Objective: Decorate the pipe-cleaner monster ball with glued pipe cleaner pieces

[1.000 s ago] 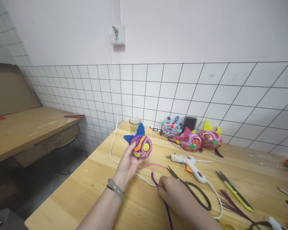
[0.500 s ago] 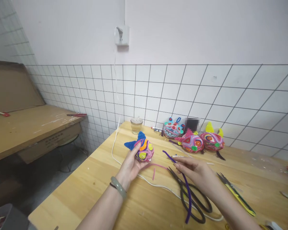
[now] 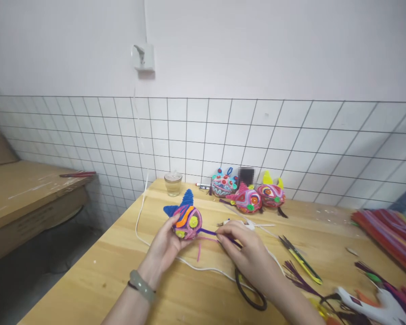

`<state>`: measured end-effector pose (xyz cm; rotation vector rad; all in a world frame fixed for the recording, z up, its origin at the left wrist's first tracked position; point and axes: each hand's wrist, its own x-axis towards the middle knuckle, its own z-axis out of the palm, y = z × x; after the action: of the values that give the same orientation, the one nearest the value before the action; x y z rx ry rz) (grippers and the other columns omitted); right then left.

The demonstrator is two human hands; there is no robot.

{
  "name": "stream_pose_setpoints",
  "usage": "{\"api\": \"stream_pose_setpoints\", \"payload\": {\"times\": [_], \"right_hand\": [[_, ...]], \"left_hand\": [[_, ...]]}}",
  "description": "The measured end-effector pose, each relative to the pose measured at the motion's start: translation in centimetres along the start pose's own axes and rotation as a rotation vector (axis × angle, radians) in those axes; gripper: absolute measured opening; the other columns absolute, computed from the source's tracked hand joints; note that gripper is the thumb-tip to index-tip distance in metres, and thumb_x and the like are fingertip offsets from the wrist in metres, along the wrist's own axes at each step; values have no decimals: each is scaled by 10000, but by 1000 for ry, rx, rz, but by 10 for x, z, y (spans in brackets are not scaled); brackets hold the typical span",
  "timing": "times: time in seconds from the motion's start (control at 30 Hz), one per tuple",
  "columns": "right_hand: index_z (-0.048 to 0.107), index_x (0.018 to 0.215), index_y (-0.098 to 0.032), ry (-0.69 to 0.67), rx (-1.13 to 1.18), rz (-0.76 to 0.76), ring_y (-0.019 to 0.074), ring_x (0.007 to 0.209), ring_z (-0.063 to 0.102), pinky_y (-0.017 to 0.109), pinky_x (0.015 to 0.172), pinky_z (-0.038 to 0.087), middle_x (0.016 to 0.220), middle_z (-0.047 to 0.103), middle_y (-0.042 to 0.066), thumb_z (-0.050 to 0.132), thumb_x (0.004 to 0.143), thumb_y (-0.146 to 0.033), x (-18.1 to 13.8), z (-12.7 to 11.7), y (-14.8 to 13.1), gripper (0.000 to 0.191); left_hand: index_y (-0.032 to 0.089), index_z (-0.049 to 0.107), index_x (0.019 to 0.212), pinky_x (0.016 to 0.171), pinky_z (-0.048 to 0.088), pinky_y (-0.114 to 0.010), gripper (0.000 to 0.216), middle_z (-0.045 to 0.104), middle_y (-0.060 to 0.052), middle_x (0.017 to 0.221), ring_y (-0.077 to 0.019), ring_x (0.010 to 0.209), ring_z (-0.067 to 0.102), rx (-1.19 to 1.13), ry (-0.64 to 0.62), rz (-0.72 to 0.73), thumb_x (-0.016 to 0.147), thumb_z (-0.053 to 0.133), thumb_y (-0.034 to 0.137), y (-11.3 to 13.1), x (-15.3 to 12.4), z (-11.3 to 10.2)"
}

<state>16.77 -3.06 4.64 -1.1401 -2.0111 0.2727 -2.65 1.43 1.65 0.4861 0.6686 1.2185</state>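
My left hand (image 3: 164, 246) cups a small round craft head (image 3: 186, 221) wound from pink, orange and yellow pipe cleaners, with two blue ears on top. My right hand (image 3: 245, 250) pinches a purple pipe cleaner (image 3: 208, 232) whose tip touches the right side of the craft head. Both hands hover just above the wooden table (image 3: 122, 280). A bracelet sits on my left wrist. A short pink pipe cleaner piece (image 3: 199, 252) lies on the table below the head.
Three finished craft heads (image 3: 246, 197) stand by the tiled wall beside a glass jar (image 3: 173, 183). Black scissors (image 3: 250, 295), yellow snips (image 3: 301, 259), a glue gun (image 3: 375, 303) and a white cable (image 3: 142, 225) lie nearby. Pipe cleaner bundles (image 3: 389, 234) lie right; a cardboard-topped bench (image 3: 27, 189) stands left.
My right hand picked the purple pipe cleaner off the table, lifted it and brought its tip to the craft head. The view swung right.
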Motion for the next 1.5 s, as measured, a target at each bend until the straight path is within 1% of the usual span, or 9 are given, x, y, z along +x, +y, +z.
{"api": "stream_pose_setpoints", "payload": {"times": [0.2, 0.37, 0.5, 0.63, 0.87, 1.03, 1.2, 1.4, 1.5], "right_hand": [[582, 848, -200, -42, -55, 25, 156, 699, 600, 259, 636, 456, 764, 648, 19, 459, 883, -140, -3, 10, -2, 142], [581, 867, -185, -35, -104, -12, 175, 761, 617, 281, 668, 456, 821, 662, 42, 435, 891, -128, -3, 9, -2, 159], [589, 879, -172, -50, -147, -34, 194, 787, 625, 304, 679, 460, 842, 674, 63, 420, 901, -131, -2, 7, -2, 175], [588, 892, -160, -23, -176, -30, 201, 779, 626, 316, 677, 465, 845, 670, 69, 414, 908, -133, -2, 9, 1, 176], [575, 892, -166, 33, -229, -102, 198, 753, 613, 304, 639, 456, 835, 656, 59, 420, 903, -118, -3, 15, 10, 162], [565, 884, -166, 76, -245, -143, 196, 733, 606, 304, 630, 458, 816, 643, 55, 427, 906, -120, -3, 16, 15, 147], [562, 886, -170, 94, -257, -145, 194, 724, 610, 302, 633, 469, 814, 642, 52, 440, 903, -117, -2, 14, 15, 134], [553, 875, -173, 106, -254, -151, 188, 708, 611, 296, 617, 472, 793, 629, 49, 418, 917, -137, -3, 13, 15, 146], [550, 887, -179, 98, -261, -167, 188, 712, 614, 300, 629, 474, 801, 631, 47, 413, 919, -141, -3, 14, 18, 145]], "left_hand": [[102, 629, 934, 756, 537, -451, 173, 692, -110, 822, -194, 651, 635, 43, 3, 18, 811, 558, 200, 0, 1, 0], [98, 622, 946, 825, 507, -508, 184, 690, -101, 784, -190, 633, 632, 35, -25, 14, 824, 543, 209, -1, 1, 0], [99, 596, 1014, 879, 470, -543, 231, 699, -123, 872, -236, 751, 660, 53, -21, 8, 829, 538, 224, -2, 2, -1], [109, 566, 1076, 908, 449, -553, 273, 692, -145, 985, -274, 867, 664, 80, -6, -2, 836, 530, 236, -2, 2, -1], [110, 563, 1078, 926, 435, -563, 276, 703, -146, 994, -308, 916, 665, 84, -23, -9, 828, 544, 226, -2, 2, -1], [107, 570, 1072, 930, 431, -557, 277, 707, -153, 999, -329, 924, 664, 79, -59, -29, 822, 552, 224, -3, 1, 0], [103, 586, 1048, 902, 456, -544, 249, 711, -148, 989, -317, 905, 671, 73, -65, -29, 827, 541, 210, -3, 0, 1], [83, 591, 1050, 791, 527, -457, 263, 716, -148, 939, -288, 837, 684, 73, -56, -24, 828, 544, 214, -5, -2, 5], [79, 585, 1066, 789, 526, -443, 277, 698, -167, 997, -288, 871, 674, 66, -63, -24, 839, 531, 229, -6, -4, 7]]}}
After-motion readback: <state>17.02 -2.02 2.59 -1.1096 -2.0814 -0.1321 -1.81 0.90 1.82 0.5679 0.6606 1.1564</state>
